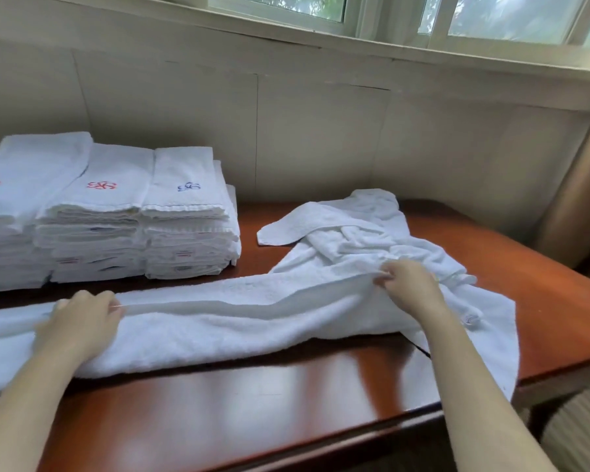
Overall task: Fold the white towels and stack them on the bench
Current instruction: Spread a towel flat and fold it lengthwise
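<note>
Two hands pinch the far edge of one long white towel on the counter.

Nearest the camera, the polished reddish-brown counter (286, 396) carries a single white towel (218, 328) stretched left to right. The left hand (79, 321) pinches the towel's far hem between thumb and fingers near its left end; the right hand (406, 284) pinches the same hem further right, where the cloth rises in a ridge. Just beyond the right hand lies a rumpled heap of unfolded towels (355, 233); how many it holds cannot be told. At far left stand three stacks of folded towels (116, 219) side by side, touching; two top towels bear a red emblem, one a blue. Behind them are a pale panelled wall (321, 131) and a window (423, 18).
</note>
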Available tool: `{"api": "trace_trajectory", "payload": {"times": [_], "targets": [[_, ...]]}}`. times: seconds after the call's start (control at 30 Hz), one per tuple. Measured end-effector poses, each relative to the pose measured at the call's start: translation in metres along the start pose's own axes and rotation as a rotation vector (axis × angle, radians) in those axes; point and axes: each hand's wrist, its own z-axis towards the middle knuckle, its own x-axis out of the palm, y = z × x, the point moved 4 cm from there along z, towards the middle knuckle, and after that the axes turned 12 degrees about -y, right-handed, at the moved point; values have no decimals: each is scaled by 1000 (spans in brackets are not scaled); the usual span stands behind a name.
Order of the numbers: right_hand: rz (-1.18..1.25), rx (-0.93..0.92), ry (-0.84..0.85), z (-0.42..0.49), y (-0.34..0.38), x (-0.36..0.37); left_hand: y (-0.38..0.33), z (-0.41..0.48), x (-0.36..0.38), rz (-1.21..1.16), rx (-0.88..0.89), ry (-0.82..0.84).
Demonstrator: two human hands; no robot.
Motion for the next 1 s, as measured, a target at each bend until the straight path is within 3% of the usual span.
{"api": "trace_trajectory", "payload": {"times": [0.1, 0.17, 0.27, 0.4, 0.5, 0.6, 0.67, 0.83, 0.9, 1.0], "targets": [[16, 0, -349, 12, 18, 8, -10, -6, -4, -40, 14, -41], [-17, 95, -346, 8, 18, 32, -8, -8, -8, -62, -20, -93], [-144, 267, -191, -2, 5, 66, -1, -7, -11, -103, -91, -191], [72, 328, -363, 10, 2, 56, 9, 2, -18, -146, -151, -340], [254, 297, -493, 18, 4, 45, 17, 6, -9, -161, -183, -297], [298, 299, -359, 22, -4, 56, 22, 6, 3, -164, -182, -196], [191, 294, -256, 22, -8, 66, 23, 7, 4, -170, -152, -171], [-134, 291, -219, 17, 16, 62, 23, 8, 3, -137, -114, -91], [-156, 144, -189, 8, 47, 65, 18, 7, 3, -100, -89, -93], [-94, -269, 4, -14, 113, 83, 4, 4, 2, -37, -18, -87]]}}
